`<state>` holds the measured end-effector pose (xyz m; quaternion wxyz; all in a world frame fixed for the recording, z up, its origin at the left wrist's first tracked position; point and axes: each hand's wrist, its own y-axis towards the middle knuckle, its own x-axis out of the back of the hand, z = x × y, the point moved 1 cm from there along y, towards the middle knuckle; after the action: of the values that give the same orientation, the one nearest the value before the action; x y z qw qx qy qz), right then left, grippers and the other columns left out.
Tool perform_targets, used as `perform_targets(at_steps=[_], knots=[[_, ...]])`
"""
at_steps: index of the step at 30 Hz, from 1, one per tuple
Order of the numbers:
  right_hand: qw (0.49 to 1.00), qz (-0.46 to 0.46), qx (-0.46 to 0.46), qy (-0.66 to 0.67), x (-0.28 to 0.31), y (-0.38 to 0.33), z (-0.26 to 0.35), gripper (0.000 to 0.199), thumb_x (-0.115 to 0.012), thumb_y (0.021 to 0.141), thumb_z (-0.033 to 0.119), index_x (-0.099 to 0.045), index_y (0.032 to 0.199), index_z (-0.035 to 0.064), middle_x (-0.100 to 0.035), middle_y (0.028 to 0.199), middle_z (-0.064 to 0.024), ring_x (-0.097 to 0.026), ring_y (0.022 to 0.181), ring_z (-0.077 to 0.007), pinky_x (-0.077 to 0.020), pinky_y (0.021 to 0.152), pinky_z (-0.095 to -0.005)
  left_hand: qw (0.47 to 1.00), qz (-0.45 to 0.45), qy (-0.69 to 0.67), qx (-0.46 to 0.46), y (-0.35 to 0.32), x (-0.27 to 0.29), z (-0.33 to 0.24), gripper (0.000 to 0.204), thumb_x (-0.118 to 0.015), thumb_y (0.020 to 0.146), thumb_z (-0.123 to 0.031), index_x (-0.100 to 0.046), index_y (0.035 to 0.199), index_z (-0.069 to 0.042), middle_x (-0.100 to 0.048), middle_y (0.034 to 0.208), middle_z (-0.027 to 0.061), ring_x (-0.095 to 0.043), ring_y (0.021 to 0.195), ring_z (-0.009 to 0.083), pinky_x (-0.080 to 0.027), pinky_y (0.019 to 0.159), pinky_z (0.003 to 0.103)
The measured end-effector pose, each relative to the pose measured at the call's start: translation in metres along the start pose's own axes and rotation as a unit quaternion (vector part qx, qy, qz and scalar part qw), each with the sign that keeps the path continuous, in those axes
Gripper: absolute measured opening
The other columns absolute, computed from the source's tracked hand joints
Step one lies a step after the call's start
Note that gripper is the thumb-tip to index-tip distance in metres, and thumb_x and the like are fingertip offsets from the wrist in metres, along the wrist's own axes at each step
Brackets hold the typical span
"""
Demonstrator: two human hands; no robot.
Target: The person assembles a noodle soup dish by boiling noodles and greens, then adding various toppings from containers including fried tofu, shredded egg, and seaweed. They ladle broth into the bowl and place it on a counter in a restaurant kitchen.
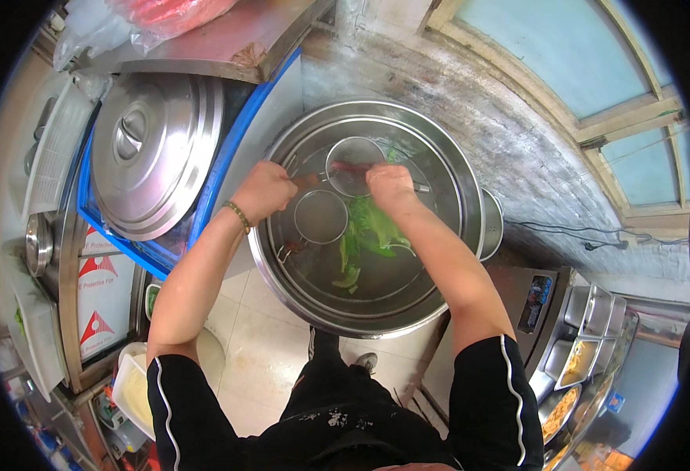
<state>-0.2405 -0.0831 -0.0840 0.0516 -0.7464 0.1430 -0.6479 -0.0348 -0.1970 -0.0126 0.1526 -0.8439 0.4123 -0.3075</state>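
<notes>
In front of me stands a big steel pot [260, 259] of cloudy liquid with green leaves [376, 228] floating in it. Closed round a wooden handle at the pot's left side is my left hand [265, 191]; the handle seems to belong to the upper round noodle strainer [356, 147]. A second round strainer [321, 218] sits just below it, near a reddish-brown piece with a metal hook [290, 250]. Over the pot's middle, my right hand [390, 187] grips a reddish wooden handle [349, 166] that crosses the upper strainer. Metal shows on the fist's other side; its end is hidden.
Left of the pot, a large steel lid [152, 157] lies on a blue-edged surface. A steel shelf [203, 59] holds plastic bags above it. At right are a stainless cabinet [509, 314] and several steel food trays [584, 357]. A stained wall [407, 78] rises behind the pot.
</notes>
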Motion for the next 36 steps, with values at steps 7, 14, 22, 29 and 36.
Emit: perform_targets(at_steps=[7, 14, 22, 29, 36], knots=[[0.955, -0.022, -0.162, 0.247, 0.007, -0.038, -0.045, 0.025, -0.06, 0.073, 0.015, -0.062, 0.093, -0.0009, -0.063, 0.077, -0.014, -0.063, 0.066, -0.0213, -0.0502, 0.06, -0.0309, 0.995, 0.001, -0.059, 0.077, 0.016, 0.0, 0.006, 0.015, -0.056, 0.071, -0.008, -0.051, 0.059, -0.002, -0.046, 0.05, 0.0034, -0.039, 0.039, 0.0101, -0.024, 0.035, 0.026], [0.659, 0.035, -0.261, 0.704, 0.012, -0.087, -0.061, 0.022, -0.064, 0.077, 0.011, -0.063, 0.095, -0.001, -0.063, 0.071, -0.0074, -0.057, 0.051, -0.012, -0.0412, 0.04, -0.0241, 0.991, -0.009, -0.076, 0.114, 0.05, -0.014, 0.01, 0.016, -0.056, 0.071, -0.012, -0.054, 0.06, 0.0, -0.052, 0.052, 0.0075, -0.046, 0.04, 0.0131, -0.029, 0.033, 0.027], [0.518, -0.036, -0.27, 0.811, 0.047, -0.185, -0.075, 0.023, -0.061, 0.081, 0.009, -0.06, 0.102, -0.0017, -0.063, 0.074, -0.0089, -0.056, 0.05, -0.0111, -0.0412, 0.038, -0.0223, 0.987, -0.099, 0.113, 0.065, 0.066, -0.006, 0.003, 0.028, -0.056, 0.072, -0.021, -0.062, 0.082, 0.005, -0.062, 0.069, 0.0136, -0.061, 0.056, 0.0218, -0.049, 0.047, 0.03], [0.495, -0.195, -0.385, 0.754, 0.074, -0.425, -0.062, 0.031, -0.063, 0.079, 0.011, -0.06, 0.108, -0.0002, -0.063, 0.074, -0.0052, -0.055, 0.053, -0.0087, -0.041, 0.042, -0.0215, 0.937, -0.145, 0.31, -0.074, 0.077, 0.048, 0.032, 0.061, -0.056, 0.081, -0.04, -0.044, 0.123, 0.004, -0.052, 0.12, 0.0215, -0.05, 0.11, 0.0296, -0.04, 0.091, 0.038], [0.403, -0.301, -0.664, 0.554, 0.09, -0.719, 0.077, 0.029, -0.062, 0.079, 0.013, -0.06, 0.103, -0.0023, -0.063, 0.074, -0.0051, -0.057, 0.055, -0.0089, -0.0423, 0.044, -0.0219, 0.968, -0.031, -0.097, -0.229, -0.007, -0.03, -0.028, 0.033, -0.055, 0.087, -0.024, -0.053, 0.114, -0.005, -0.06, 0.104, 0.0075, -0.057, 0.09, 0.0149, -0.045, 0.076, 0.025]])
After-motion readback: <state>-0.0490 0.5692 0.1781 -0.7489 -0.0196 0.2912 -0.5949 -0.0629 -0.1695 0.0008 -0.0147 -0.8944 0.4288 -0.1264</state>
